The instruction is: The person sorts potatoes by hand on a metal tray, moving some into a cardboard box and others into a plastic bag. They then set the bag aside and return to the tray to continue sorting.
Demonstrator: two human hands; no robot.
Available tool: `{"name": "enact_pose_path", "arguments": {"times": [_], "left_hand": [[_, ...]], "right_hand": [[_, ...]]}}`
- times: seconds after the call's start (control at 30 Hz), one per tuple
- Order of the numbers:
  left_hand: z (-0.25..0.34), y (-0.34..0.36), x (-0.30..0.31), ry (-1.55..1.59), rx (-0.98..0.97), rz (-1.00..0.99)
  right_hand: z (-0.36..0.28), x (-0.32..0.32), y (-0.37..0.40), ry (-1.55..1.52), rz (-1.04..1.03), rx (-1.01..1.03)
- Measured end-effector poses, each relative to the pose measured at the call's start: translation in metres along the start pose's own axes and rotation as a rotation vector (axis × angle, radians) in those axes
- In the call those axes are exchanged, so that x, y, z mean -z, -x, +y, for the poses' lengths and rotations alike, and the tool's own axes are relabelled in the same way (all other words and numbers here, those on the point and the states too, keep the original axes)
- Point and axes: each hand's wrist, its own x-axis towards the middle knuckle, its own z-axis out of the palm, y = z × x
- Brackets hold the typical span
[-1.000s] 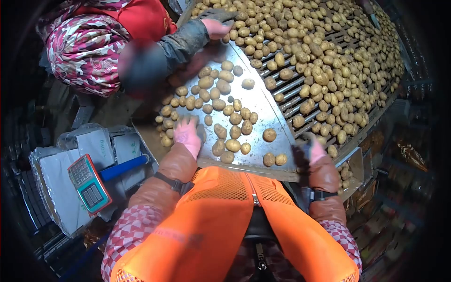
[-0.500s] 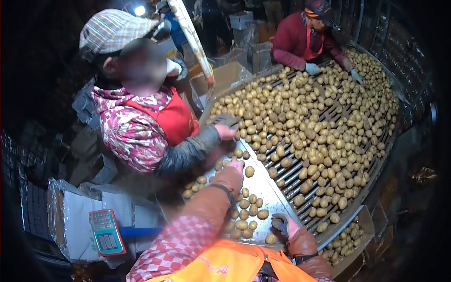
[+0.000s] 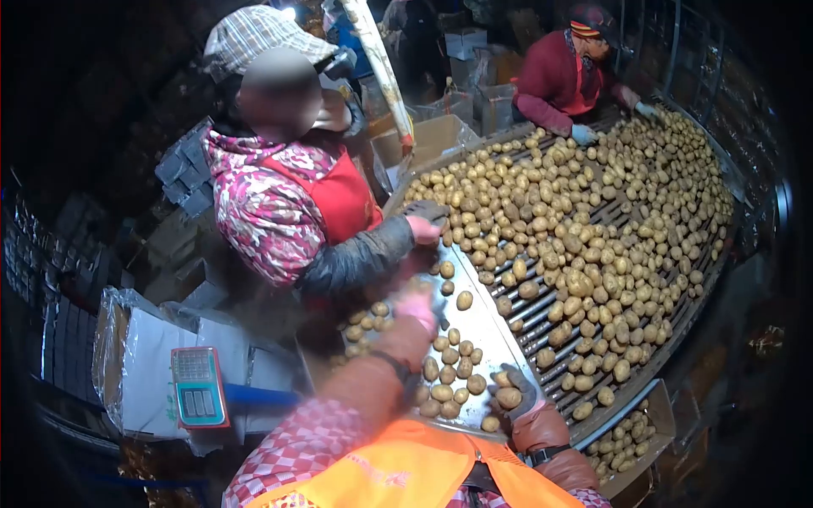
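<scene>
My left hand (image 3: 415, 305) is smeared by motion over the upper left of the metal tray (image 3: 478, 317), beside loose potatoes; its fingers do not show clearly. At the tray's lower right, my right hand (image 3: 523, 391), in a dark-fingered glove with a pink back, is closed around a potato (image 3: 508, 398). Between my hands several potatoes (image 3: 453, 372) lie grouped on the metal, and one single potato (image 3: 464, 300) rests higher up. More potatoes (image 3: 368, 320) sit past the tray's left side, partly hidden by my left arm.
A slatted roller table (image 3: 529, 326) heaped with potatoes borders the tray. A person in a plaid cap (image 3: 292, 195) stands at left, one gloved hand (image 3: 425, 222) at the heap. Another person (image 3: 555, 80) works at the far side. A scale display (image 3: 200, 387) and potato-filled box (image 3: 665, 415) flank me.
My left hand has swung down and left, away from the tray's upper end. The right hand has closed on a potato. The whole view has shifted slightly.
</scene>
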Motion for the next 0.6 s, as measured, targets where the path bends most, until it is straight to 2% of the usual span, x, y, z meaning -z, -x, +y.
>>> {"name": "enact_pose_path", "arguments": {"times": [0.03, 0.1, 0.13, 0.17, 0.2, 0.23, 0.27, 0.33, 0.4, 0.43, 0.53, 0.57, 0.6], "left_hand": [[-0.011, 0.002, 0.033, 0.156, 0.198, -0.228], [-0.055, -0.001, -0.06, 0.131, 0.185, -0.376], [-0.054, 0.014, -0.054, 0.199, 0.211, -0.449], [-0.045, 0.032, -0.034, 0.246, 0.188, -0.494], [-0.039, 0.059, -0.043, 0.235, 0.12, -0.383], [-0.037, 0.082, -0.048, 0.33, 0.07, -0.331], [-0.033, 0.105, -0.036, 0.237, -0.079, -0.151], [-0.032, 0.129, -0.046, 0.17, -0.107, -0.209], [-0.031, 0.149, -0.045, 0.22, -0.088, -0.186], [-0.03, 0.155, -0.043, 0.264, -0.085, -0.16], [-0.012, 0.156, -0.025, 0.373, -0.069, -0.168], [-0.003, 0.158, -0.01, 0.258, -0.202, -0.206], [-0.003, 0.161, -0.013, 0.264, -0.196, -0.207]], "right_hand": [[0.008, 0.012, 0.004, 0.112, 0.084, 0.026], [0.027, 0.046, 0.027, 0.592, 0.243, 0.158], [0.032, 0.067, 0.044, 0.89, 0.328, 0.194], [0.036, 0.087, 0.07, 1.084, 0.401, 0.161], [0.036, 0.105, 0.1, 1.215, 0.43, 0.063], [0.024, 0.088, 0.138, 0.984, 0.687, 0.17], [0.006, 0.073, 0.158, 0.738, 0.954, 0.305], [0.142, 0.183, 0.221, 0.312, 1.172, 0.268], [0.127, 0.173, 0.249, 0.251, 1.314, -0.001], [0.132, 0.179, 0.245, 0.266, 1.306, 0.0], [0.174, 0.208, 0.227, 0.742, 1.07, 0.054], [0.188, 0.217, 0.22, 0.891, 0.982, 0.075], [0.193, 0.222, 0.217, 1.036, 0.888, 0.095]]}}
